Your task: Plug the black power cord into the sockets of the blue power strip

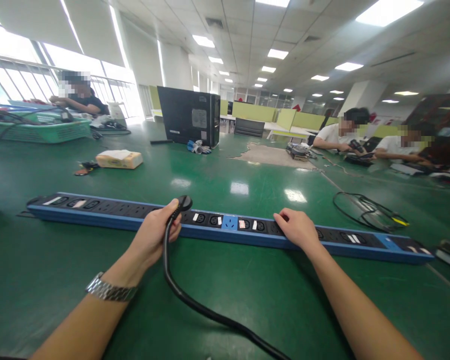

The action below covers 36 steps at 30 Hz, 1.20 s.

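Observation:
A long blue and black power strip point(198, 234) lies across the green table in front of me, with rows of sockets and small white labels. My left hand point(157, 227) is closed around a black power plug point(185, 202), held just over the strip left of its middle. From the plug a thick black cable point(195, 303) curves down toward me and leaves the view at the bottom. My right hand point(298, 227) rests on the strip right of the middle blue socket point(230, 223), its fingers wrapped over the far edge, gripping it.
Beyond the strip are a tissue pack point(119, 159), a black computer case point(189, 117) and blue-grey gloves point(198, 147). A green basket point(41, 132) with cables stands at left. Coiled black cable point(363, 212) lies at right. Several people sit around the table.

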{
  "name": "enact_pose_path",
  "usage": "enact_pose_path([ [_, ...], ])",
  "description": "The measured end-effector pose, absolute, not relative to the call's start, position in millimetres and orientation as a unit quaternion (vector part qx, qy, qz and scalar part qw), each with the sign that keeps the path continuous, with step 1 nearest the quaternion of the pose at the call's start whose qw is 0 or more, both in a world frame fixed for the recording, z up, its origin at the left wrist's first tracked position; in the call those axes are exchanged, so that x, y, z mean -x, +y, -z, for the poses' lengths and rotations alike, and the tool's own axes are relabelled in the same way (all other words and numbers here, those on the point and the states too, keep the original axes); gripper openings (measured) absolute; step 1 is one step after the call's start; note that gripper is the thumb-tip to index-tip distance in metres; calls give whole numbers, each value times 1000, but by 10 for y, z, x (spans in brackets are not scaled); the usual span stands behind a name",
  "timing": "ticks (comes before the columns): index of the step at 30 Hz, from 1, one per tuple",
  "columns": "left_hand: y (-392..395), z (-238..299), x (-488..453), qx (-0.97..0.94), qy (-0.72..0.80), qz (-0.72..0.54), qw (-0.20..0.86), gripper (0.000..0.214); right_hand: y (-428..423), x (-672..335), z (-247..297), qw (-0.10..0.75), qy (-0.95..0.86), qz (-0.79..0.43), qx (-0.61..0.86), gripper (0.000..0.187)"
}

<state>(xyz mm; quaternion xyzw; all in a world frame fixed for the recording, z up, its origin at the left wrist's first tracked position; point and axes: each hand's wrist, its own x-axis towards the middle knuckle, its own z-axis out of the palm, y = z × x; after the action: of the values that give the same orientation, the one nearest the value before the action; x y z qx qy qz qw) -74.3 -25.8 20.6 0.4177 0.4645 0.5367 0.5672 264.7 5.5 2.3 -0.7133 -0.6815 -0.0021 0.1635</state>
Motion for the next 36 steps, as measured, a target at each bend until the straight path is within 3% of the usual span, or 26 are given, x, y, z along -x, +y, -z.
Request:
enact_pose_path([
  [4,-293,-215,415,-430,456,-463,627,47,55,-2648,-17,167,-682,6,712,38],
  [11,-296,-149,-15,-447,495,-397,630,48,53,-2648,-7,175,-684,6,708,38],
  [24,-283,-99,-180,-440,522,-386,620,49,45,-2650,-24,171,-683,5,710,39],
  [36,-326,2,-174,-505,536,-413,536,52,57,-2658,-19,176,-675,-3,717,39],
])
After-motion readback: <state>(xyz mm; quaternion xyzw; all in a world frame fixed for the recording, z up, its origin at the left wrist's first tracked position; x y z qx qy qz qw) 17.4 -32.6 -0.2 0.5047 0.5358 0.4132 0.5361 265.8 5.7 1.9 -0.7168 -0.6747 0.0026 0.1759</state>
